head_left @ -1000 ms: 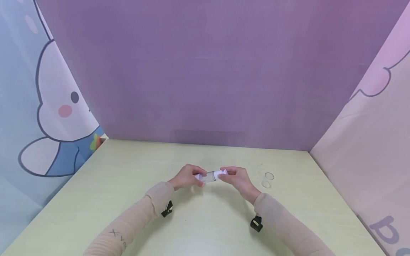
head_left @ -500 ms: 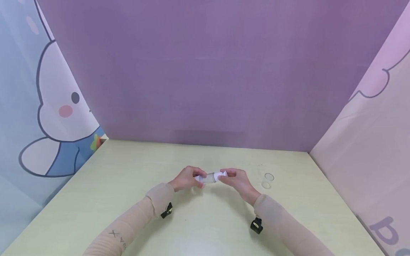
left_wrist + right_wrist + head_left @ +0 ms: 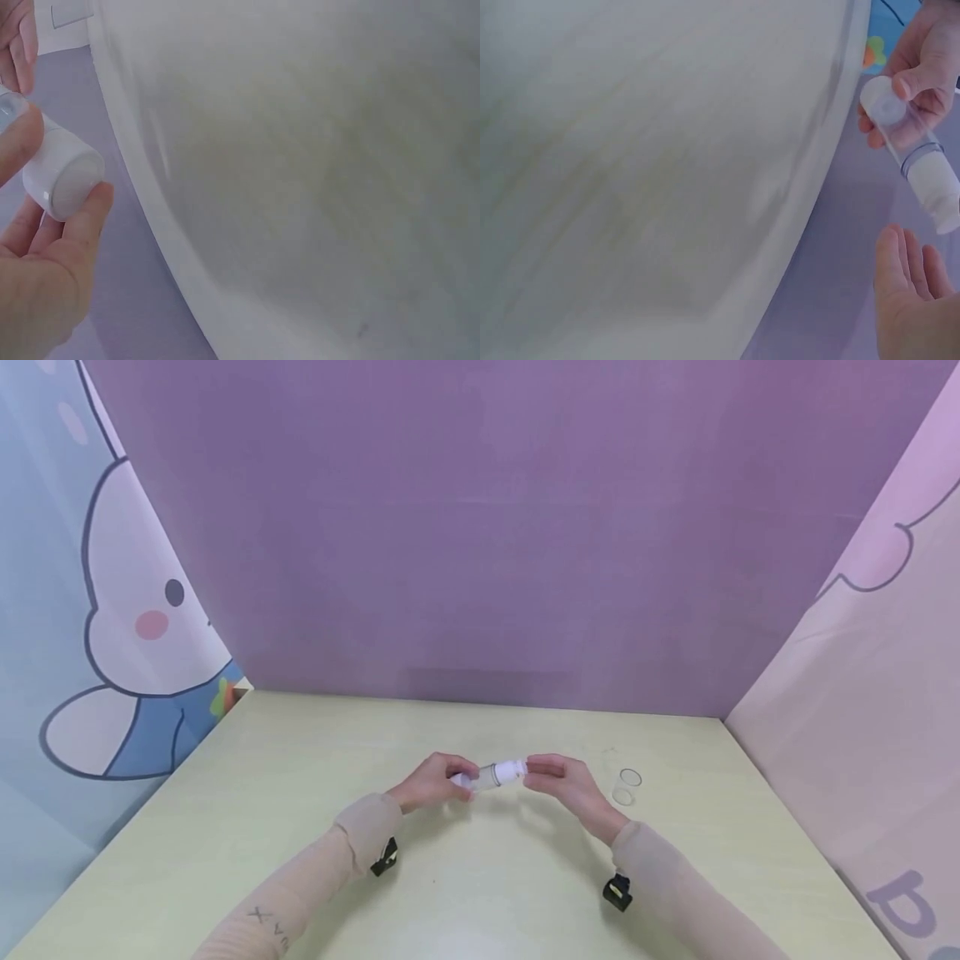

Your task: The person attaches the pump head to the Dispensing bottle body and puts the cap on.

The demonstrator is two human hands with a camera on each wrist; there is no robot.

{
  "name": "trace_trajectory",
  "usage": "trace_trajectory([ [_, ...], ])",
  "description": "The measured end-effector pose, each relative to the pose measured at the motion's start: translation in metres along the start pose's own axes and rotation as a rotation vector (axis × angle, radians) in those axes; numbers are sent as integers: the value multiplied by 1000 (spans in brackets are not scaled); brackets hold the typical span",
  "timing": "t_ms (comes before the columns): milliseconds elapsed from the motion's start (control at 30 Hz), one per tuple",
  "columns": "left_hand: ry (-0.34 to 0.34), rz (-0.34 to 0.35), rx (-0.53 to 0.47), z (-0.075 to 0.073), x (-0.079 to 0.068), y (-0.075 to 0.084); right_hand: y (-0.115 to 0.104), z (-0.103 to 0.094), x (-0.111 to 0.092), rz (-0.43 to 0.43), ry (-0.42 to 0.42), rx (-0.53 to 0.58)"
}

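A clear bottle (image 3: 507, 772) with a white pump collar at one end and a white base at the other, apparently an airless pump bottle, is held above the table. My left hand (image 3: 431, 783) grips it at the base; in the left wrist view the thumb and fingers close around the white base (image 3: 67, 176). The pump end points right and slightly up. Close to that end, my right hand (image 3: 570, 787) has its fingers nearly straight. The right wrist view shows a gap between this hand (image 3: 907, 292) and the white collar (image 3: 932, 180).
A transparent cylindrical cap (image 3: 627, 787) stands on the pale table (image 3: 480, 893), right of my right hand. A purple panel (image 3: 480, 543) rises at the back, and printed cloths flank the table on both sides.
My right hand has let go of the pump end and drawn slightly to the right, its fingers straightening. The bottle, still in my left hand, has shifted a little left.
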State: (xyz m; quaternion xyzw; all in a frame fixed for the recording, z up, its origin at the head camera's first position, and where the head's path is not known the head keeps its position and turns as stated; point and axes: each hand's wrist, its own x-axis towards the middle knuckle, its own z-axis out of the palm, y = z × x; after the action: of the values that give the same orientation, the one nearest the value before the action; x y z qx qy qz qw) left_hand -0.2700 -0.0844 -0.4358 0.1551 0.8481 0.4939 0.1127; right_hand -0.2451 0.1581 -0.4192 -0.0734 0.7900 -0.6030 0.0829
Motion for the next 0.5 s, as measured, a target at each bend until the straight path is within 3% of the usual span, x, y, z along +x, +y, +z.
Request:
trace_trajectory([
  [167, 12, -14, -28, -3, 1, -2, 3, -16, -10, -7, -20, -70],
  [500, 20, -55, -57, -3, -1, -1, 14, -54, -28, 42, 69, -131],
])
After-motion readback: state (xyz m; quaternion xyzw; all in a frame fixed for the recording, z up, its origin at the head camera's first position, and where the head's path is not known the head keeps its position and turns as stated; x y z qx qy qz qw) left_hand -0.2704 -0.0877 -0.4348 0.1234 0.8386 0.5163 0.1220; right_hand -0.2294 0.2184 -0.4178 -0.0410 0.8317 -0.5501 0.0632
